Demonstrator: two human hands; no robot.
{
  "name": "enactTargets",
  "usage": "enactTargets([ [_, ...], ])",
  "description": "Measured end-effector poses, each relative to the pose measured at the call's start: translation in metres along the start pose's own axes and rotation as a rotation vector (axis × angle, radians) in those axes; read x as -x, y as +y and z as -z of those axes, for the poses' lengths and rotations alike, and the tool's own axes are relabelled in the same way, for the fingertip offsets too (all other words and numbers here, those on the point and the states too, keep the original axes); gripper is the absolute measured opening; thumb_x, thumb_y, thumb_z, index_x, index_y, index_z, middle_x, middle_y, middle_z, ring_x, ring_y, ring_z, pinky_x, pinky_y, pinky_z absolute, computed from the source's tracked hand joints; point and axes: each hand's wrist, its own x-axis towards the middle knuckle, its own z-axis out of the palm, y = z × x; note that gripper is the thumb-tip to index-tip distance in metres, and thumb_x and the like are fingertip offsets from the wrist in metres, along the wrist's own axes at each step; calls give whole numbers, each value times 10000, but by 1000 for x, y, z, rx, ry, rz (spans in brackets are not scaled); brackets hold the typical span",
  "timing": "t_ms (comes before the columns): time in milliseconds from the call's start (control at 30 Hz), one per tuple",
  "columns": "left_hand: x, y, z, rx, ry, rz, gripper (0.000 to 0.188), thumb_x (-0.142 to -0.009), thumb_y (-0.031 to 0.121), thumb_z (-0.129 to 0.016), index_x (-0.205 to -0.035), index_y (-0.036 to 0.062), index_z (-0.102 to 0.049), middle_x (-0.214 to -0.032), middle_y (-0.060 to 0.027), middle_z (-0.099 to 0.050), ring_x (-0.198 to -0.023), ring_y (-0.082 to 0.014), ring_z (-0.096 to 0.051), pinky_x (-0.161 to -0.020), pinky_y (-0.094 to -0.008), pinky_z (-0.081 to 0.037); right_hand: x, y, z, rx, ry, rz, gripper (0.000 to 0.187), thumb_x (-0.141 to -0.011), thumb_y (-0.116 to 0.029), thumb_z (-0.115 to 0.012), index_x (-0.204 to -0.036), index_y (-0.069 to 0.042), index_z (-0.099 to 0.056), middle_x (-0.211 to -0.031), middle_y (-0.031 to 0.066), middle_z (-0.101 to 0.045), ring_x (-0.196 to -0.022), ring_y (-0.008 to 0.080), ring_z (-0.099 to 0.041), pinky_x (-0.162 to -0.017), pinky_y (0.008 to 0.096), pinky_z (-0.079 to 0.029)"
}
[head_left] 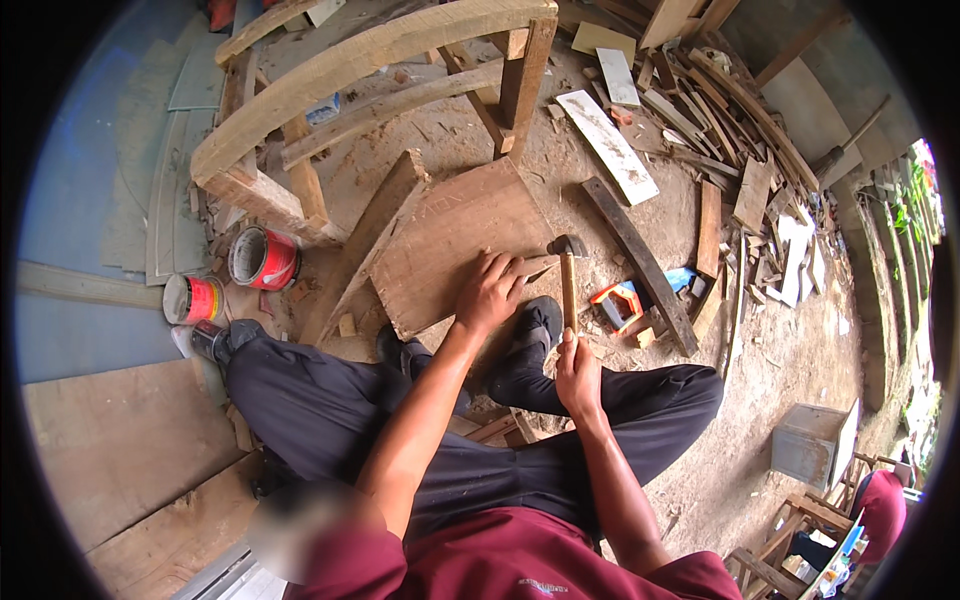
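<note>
My right hand (578,378) is closed round the wooden handle of a hammer (570,290). The hammer's dark metal head is up beside the tip of a small pale piece of wood (538,265); whether they touch I cannot tell. My left hand (490,292) grips that piece of wood over the near edge of a brown wooden panel (455,235). An upright curved plank (375,250) stands along the panel's left side. Under the hands are my dark shoes (540,325), with my legs bent out to both sides.
A wooden frame (375,75) stands beyond the panel. Two red paint cans (264,258) are at the left. A dark plank (640,262) lies across a handsaw with an orange handle (618,306). Scrap wood (720,110) is heaped far right; a metal box (810,445) sits lower right.
</note>
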Motion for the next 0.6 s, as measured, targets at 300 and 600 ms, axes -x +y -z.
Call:
enactTargets([
  [300, 1, -5, -5, -72, -23, -65, 354, -889, 218, -620, -1172, 4, -638, -1146, -144, -623, -1121, -342, -562, -1095, -496, -392, 3, -1, -5, 88, 56, 180, 384, -1051, -285, -474, -842, 28, -552, -595, 194, -557, -518, 326, -578, -505, 424, -423],
  [600, -1, 1, 0, -31, -13, -33, 310, -903, 175, -627, -1142, -20, -652, -1151, -169, -615, -1115, -348, -570, -1087, -498, -403, 13, -46, 16, 81, 57, 217, 300, -1035, -231, -491, -895, 35, -499, -637, 305, -573, -625, 502, -602, -503, 531, -413],
])
